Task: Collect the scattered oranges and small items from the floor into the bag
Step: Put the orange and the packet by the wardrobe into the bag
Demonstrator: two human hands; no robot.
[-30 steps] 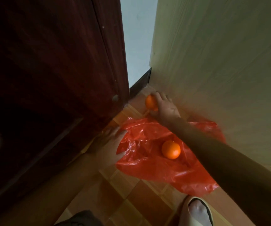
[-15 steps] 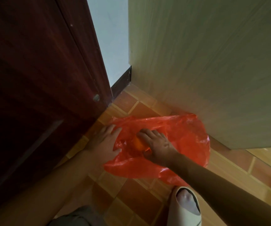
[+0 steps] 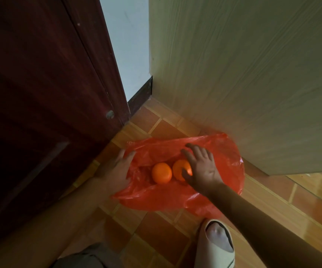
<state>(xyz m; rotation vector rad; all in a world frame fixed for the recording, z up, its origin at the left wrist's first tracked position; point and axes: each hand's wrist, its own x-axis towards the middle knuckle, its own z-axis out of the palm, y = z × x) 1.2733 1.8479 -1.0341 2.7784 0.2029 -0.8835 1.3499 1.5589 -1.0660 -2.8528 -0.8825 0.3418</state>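
Red bag (image 3: 210, 198) lies slack on the tiled floor (image 3: 156, 238), mouth upward. Left hand (image 3: 118, 172) is pressed on the bag's near edge, its grip spread flat. Right hand (image 3: 200, 167) is held over the bag, fingers splayed, thumb touching one orange (image 3: 179, 168); nothing is pinched. Second orange (image 3: 161, 173) is seen just left of that grip, touching the first. Risk judged: film is limp, so either fruit could be rolled out if the left edge is released or lifted unevenly.
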